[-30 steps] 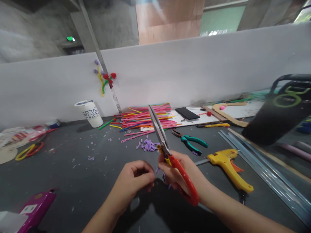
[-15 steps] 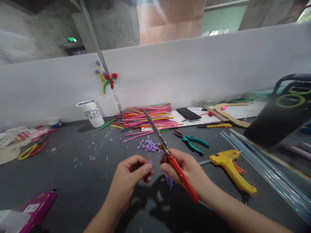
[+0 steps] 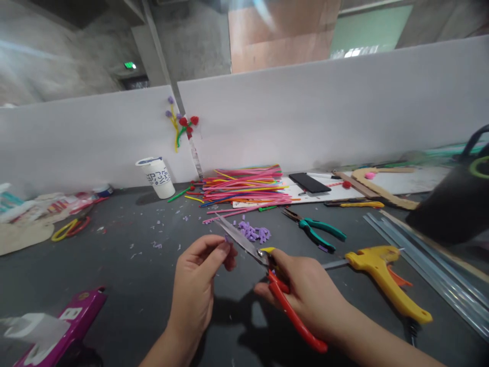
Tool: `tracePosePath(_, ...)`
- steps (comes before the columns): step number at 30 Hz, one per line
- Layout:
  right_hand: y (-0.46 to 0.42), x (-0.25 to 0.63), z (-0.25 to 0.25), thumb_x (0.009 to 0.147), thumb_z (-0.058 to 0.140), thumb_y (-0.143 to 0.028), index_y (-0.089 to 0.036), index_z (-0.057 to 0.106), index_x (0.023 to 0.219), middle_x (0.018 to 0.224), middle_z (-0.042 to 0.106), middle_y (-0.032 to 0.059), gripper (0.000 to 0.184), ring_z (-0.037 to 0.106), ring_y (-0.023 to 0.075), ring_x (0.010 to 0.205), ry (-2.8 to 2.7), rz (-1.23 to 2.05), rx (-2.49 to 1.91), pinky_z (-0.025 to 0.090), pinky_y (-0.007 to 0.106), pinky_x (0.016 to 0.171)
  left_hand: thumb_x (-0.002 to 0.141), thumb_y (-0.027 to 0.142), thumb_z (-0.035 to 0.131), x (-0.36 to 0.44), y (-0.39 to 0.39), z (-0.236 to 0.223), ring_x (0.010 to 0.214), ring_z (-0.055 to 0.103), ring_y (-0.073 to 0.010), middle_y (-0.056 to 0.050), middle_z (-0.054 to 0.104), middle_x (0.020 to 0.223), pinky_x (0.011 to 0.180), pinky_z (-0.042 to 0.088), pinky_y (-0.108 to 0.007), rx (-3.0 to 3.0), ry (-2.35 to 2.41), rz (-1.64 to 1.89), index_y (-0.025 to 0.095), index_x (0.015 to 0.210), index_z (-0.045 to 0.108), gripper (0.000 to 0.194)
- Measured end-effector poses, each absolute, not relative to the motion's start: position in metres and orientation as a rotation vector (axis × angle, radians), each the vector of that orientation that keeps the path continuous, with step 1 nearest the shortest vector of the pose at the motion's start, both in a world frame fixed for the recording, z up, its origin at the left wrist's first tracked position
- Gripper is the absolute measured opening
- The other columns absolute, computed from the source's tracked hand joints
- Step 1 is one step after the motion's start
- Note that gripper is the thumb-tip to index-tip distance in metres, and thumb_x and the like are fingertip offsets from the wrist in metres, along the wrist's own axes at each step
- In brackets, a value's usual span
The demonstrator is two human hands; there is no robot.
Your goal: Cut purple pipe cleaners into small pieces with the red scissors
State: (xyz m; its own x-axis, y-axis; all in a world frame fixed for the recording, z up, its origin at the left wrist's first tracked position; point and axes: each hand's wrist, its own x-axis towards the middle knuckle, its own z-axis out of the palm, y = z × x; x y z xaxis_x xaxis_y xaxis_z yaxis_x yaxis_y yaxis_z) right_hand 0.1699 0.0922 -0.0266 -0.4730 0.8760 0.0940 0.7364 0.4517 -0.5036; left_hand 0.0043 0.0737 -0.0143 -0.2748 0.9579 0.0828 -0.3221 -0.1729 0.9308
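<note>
Between thumb and forefinger, my left hand (image 3: 198,278) pinches a small purple foam-like piece (image 3: 227,238), mostly covered by the fingertips. My right hand (image 3: 311,290) is wrapped round a pair of scissors (image 3: 244,243) with red and yellow handles. The blades point up and left, just beyond my left fingertips; whether they touch the piece I cannot tell. Behind the blades lies a loose pile of short purple pieces (image 3: 254,233) on the dark table (image 3: 126,300).
Colourful pipe-cleaner-like sticks (image 3: 244,186) lie at the back beside a white cup (image 3: 158,178). To the right are teal-handled pliers (image 3: 323,229), a yellow glue gun (image 3: 385,280), clear strips (image 3: 431,270) and a black phone (image 3: 309,182). A purple device (image 3: 82,316) stands front left.
The scissors have swung lower, their blades now nearer my left fingertips and the red handle spread out more. My view has turned slightly left. My left hand keeps its pinch.
</note>
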Motion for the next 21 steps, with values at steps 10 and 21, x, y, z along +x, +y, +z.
tracePosePath(10, 0.0909, 0.1652, -0.0294, 0.074, 0.047, -0.049, -0.021, 0.035, 0.064, 0.052, 0.044, -0.0038, 0.032, 0.031, 0.0096, 0.044, -2.386, 0.631, -1.345, 0.017, 0.021, 0.045, 0.069, 0.016, 0.062, 0.0056, 0.0727, -0.0107, 0.052, 0.051, -0.0054, 0.002, 0.059, 0.059, 0.052, 0.041, -0.016, 0.859, 0.960, 1.619, 0.014, 0.067, 0.063, 0.003)
tracePosePath(21, 0.0911, 0.1695, -0.0308, 0.078, 0.038, -0.054, -0.018, 0.039, 0.067, 0.058, 0.039, -0.0044, 0.037, 0.029, 0.0083, 0.052, -2.275, 1.251, -0.992, 0.027, 0.018, 0.047, 0.068, 0.016, 0.063, 0.0048, 0.0710, -0.0071, 0.052, 0.051, -0.0050, 0.001, 0.061, 0.062, 0.048, 0.039, -0.013, 0.815, 0.983, 1.601, 0.014, 0.068, 0.063, 0.002)
